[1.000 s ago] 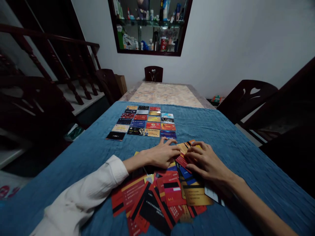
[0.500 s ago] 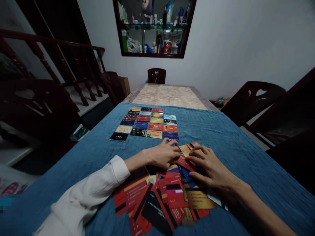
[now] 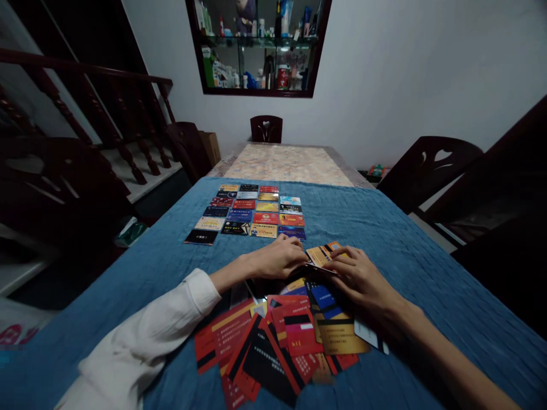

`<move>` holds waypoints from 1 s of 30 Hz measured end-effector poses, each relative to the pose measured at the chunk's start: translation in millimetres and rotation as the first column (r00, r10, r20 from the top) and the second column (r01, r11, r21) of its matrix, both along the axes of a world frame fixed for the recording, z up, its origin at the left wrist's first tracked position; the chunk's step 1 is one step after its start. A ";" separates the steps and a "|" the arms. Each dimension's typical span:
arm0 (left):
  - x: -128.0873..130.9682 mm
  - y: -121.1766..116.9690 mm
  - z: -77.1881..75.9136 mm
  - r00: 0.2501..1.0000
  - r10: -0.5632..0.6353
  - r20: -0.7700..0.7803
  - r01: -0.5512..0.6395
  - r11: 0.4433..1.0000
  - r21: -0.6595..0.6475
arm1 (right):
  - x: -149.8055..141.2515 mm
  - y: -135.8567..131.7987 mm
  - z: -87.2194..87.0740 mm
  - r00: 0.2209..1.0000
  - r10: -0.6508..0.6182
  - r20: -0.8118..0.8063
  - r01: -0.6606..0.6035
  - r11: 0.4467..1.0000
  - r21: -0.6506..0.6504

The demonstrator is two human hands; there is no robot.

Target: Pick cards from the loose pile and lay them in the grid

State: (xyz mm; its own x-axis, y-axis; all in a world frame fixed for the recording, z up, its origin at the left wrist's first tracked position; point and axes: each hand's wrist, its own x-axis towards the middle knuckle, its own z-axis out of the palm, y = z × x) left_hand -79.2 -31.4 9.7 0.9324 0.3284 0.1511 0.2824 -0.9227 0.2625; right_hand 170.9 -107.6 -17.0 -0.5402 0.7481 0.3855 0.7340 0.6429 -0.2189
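A plastic card (image 3: 319, 267), seen nearly edge-on, is pinched between my two hands above the near pile. My left hand (image 3: 280, 257) has its curled fingers closed on the card's left end. On the right end, the fingers and thumb of my right hand (image 3: 363, 279) are closed. Just behind the held card lies an orange-yellow card (image 3: 320, 254), partly covered by my fingers. Beneath and nearer to me spreads a loose pile of overlapping cards: several red ones (image 3: 299, 327), a black card (image 3: 269, 361), a gold card (image 3: 344, 336), a blue card (image 3: 327, 300) and a white card (image 3: 371, 334).
Several cards stand in neat overlapping columns farther up the blue tablecloth (image 3: 354, 228), with a black card (image 3: 200, 237) at their near left corner. Dark wooden chairs (image 3: 431, 171) flank the table. A glass-shelved cabinet (image 3: 258, 94) is set in the far wall.
The red card between my hands has been lifted and tilted, so only its edge shows. My left fingers have curled in more. The whole view has shifted slightly.
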 end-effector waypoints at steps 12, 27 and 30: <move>0.7 4.2 -7.8 0.996 0.071 0.061 -0.069 0.997 -0.040 | 2.8 5.8 -9.9 0.994 -0.094 -0.061 0.092 0.995 -0.031; -1.4 9.4 -9.6 0.990 0.103 0.097 -0.099 0.994 -0.040 | -3.4 8.8 -7.9 0.963 -0.135 -0.231 0.132 0.991 -0.031; -1.4 11.0 -11.5 0.991 0.091 0.097 -0.087 0.995 -0.042 | -6.3 10.0 -6.9 0.948 -0.141 -0.287 0.146 0.989 -0.003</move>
State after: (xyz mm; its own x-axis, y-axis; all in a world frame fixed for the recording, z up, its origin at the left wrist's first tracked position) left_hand -80.6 -20.5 -1.8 0.8805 0.4164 0.2267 0.3340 -0.8841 0.3269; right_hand 164.6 -97.7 -23.9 -0.2931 0.8012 0.5218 0.7269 0.5412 -0.4227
